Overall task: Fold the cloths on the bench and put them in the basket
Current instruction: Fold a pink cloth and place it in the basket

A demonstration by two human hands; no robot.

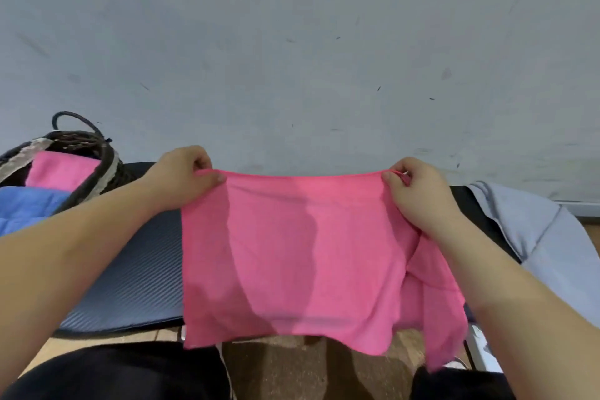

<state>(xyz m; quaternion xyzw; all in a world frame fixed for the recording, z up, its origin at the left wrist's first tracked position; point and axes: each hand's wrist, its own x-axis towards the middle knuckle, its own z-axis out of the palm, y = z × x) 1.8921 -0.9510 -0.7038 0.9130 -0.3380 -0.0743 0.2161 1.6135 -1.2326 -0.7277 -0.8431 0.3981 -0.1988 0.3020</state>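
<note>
A pink cloth [308, 256] hangs stretched in front of me over the dark bench [136, 269]. My left hand [181, 175] pinches its top left corner and my right hand [418, 191] pinches its top right corner. The cloth's lower edge drops past the bench's front edge, and its right side hangs in a loose fold. At the far left stands a dark woven basket [107, 159] with a folded pink cloth [61, 169] and a blue cloth [29, 204] inside.
A light grey-blue cloth [532, 230] lies over the bench's right end. A grey wall rises right behind the bench. Below the cloth I see a brown floor [292, 367] and my dark-clad legs.
</note>
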